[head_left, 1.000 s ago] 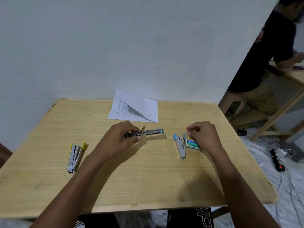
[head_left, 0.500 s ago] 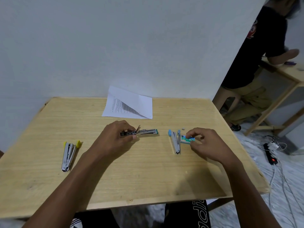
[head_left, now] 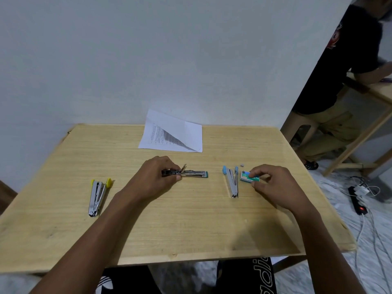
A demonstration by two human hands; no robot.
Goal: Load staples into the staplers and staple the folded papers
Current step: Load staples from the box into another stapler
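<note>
My left hand grips the near end of a green-tipped stapler that lies swung open flat on the wooden table. My right hand pinches a small green staple box resting on the table. A blue-tipped stapler lies just left of the box, and a tiny grey bit sits behind it. A yellow-tipped stapler lies at the far left. The folded printed papers lie at the back against the wall.
The white wall stands right behind the table. At the right a seated person leans on another wooden table. A black power strip and cables lie on the floor.
My right hand slid back off the staple box, so the box now shows, fingertips closing on it. The left hand kept its hold on the green stapler. The view shifted slightly right.
</note>
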